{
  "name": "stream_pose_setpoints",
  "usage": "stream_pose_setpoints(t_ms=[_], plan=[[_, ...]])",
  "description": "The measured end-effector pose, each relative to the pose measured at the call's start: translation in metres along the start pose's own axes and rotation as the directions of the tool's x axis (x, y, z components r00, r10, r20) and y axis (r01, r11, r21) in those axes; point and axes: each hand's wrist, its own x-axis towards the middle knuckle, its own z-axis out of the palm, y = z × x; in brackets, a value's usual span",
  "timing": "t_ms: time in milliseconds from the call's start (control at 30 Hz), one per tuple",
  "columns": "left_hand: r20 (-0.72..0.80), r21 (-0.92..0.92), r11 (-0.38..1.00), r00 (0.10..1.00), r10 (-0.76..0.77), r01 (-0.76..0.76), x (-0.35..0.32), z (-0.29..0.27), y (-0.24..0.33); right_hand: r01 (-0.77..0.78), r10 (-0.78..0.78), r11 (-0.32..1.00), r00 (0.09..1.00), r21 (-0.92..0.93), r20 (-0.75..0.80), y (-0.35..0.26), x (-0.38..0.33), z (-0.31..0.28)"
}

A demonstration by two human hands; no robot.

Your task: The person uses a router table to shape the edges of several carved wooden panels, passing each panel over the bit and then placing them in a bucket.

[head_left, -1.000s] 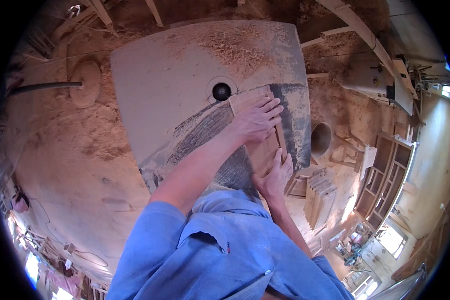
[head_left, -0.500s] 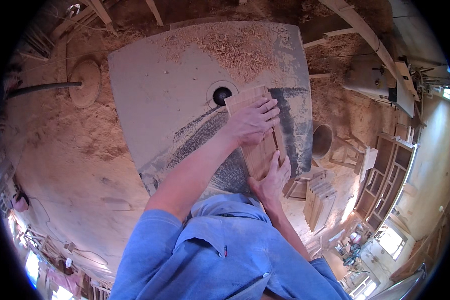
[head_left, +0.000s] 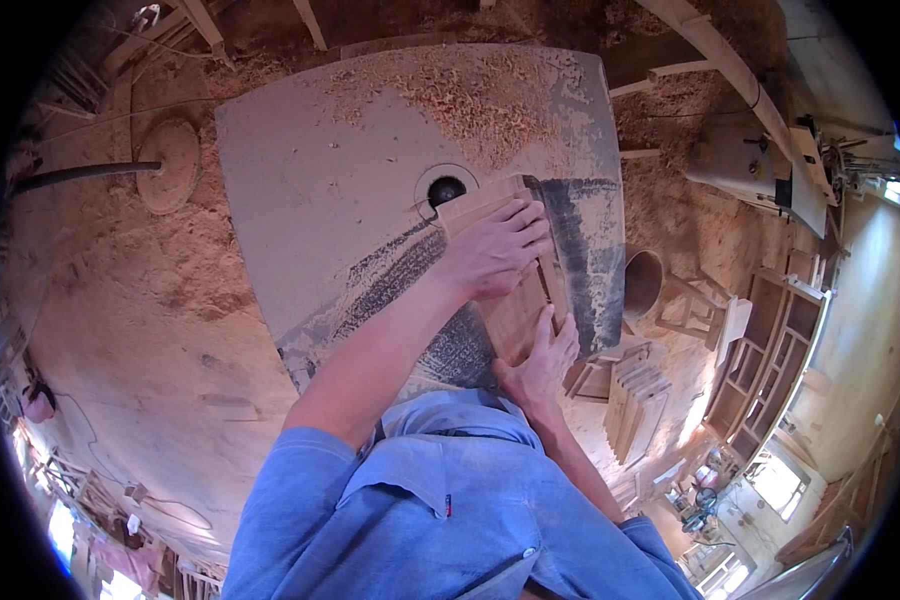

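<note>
A flat rectangular wooden panel (head_left: 510, 325) with a stepped or grooved right edge lies tilted on the dusty machine table (head_left: 300, 200). Across its upper part rests my left hand (head_left: 500, 250), the fingers hooked over the right edge. My right hand (head_left: 542, 358) grips the near right corner, thumb pointing up along the side. Just beyond the panel's far left corner is a round dark cutter head (head_left: 446, 190) in a ring-shaped opening. The undersides of the panel and some fingertips are hidden.
Wood shavings (head_left: 470, 100) heap on the table's far side. On the floor to the right stand a stack of similar wooden pieces (head_left: 638, 405), a round duct opening (head_left: 644, 283) and a wooden shelf frame (head_left: 770, 360). A dusty disc (head_left: 170, 165) lies at the left.
The wooden panel has slid slightly left and a little toward me, its far left corner shifting beside the cutter head. Both hands have moved with it, keeping their grip.
</note>
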Motion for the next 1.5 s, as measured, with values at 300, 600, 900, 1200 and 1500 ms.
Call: stream_pose_setpoints(t_ms=[300, 600, 900, 1200, 1500], plan=[[-0.011, 0.052, 0.995, 0.996, -0.086, 0.087, -0.025, 0.001, 0.004, 0.058, -0.058, 0.998, 0.998, -0.007, 0.029, -0.002, -0.003, -0.003], [-0.123, 0.056, 0.984, 0.979, -0.160, 0.167, -0.070, -0.017, 0.025, 0.146, -0.145, 0.987, 0.989, 0.060, -0.034, -0.003, -0.019, -0.001], [-0.083, -0.992, 0.115, 0.392, -0.916, 0.057, -0.113, -0.037, 0.117, -0.415, -0.447, 0.159, 0.779, 0.896, 0.440, 0.079, -0.033, -0.037], [0.141, -0.974, -0.223, 0.645, -0.751, -0.046, -0.084, -0.089, 0.153, -0.438, -0.614, -0.024, 0.716, 0.899, 0.332, 0.104, -0.071, -0.028], [0.088, -0.978, -0.190, 0.670, -0.737, -0.081, -0.089, -0.079, 0.179, -0.309, -0.306, 0.155, 0.888, 0.938, 0.343, 0.085, -0.105, -0.017]])
